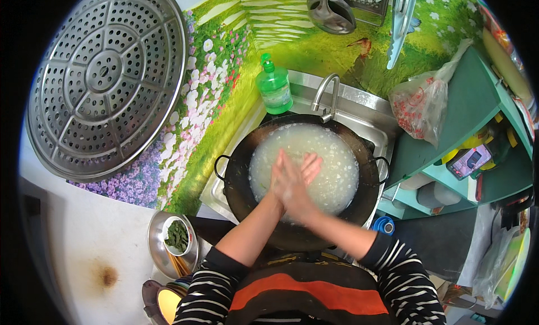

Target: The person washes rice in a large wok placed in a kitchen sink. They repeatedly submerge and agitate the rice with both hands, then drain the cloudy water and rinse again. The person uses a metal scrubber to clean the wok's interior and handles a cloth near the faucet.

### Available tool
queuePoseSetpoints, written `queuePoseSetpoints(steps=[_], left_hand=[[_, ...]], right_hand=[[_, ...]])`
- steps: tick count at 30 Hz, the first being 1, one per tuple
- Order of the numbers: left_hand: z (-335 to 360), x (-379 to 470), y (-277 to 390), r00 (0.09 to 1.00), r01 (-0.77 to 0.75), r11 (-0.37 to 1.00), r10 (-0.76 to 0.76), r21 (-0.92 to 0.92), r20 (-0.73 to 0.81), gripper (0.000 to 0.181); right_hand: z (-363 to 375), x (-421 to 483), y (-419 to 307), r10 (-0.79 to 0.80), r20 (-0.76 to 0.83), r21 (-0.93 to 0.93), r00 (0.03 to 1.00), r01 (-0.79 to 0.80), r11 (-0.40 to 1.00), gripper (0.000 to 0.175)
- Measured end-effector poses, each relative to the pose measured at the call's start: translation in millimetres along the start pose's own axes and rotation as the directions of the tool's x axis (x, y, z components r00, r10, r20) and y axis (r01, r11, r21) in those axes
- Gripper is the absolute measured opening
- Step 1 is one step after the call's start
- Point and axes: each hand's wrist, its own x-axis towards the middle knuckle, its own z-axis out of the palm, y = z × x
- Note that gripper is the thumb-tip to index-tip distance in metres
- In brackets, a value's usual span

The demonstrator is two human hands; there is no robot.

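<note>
A large black wok (240, 173) with two loop handles sits over a stainless steel sink. Cloudy, bubbly pale liquid (332, 169) fills much of it. Above this liquid, near the wok's middle, my left hand (280, 177) and my right hand (297, 190) press against each other, palms together. Fingers stick out on the right side of the pair; motion blur hides which hand they belong to. Both look wet, and I make out no object between them. A curved metal faucet (332, 93) stands at the wok's far rim, beside a green pump bottle (273, 89).
A large perforated steamer tray (105, 72) leans at the left. Below it, a metal basin (158, 253) holds a white bowl (190, 240) of dark green leaves and chopsticks. A green shelf (459, 97) with a plastic bag (421, 101) and a phone (469, 161) stands right. A ladle (332, 15) hangs above.
</note>
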Motion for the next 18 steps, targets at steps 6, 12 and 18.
queuePoseSetpoints(steps=[6,12,18], left_hand=[[11,0,-44,0.973,-0.056,0.921,0.138,0.386,-0.187,0.05],[25,0,-1,0.876,-0.041,0.973,0.145,0.228,-0.46,0.045],[19,-12,-39,0.922,-0.043,0.866,0.226,0.498,-0.313,0.039]], right_hand=[[8,2,21,0.058,-0.3,-0.033,0.952,-0.072,0.997,0.049],[40,-34,-7,0.089,-0.194,0.033,0.977,-0.085,0.996,0.051],[8,18,26,0.476,-0.11,0.609,0.872,-0.32,0.726,0.052]])
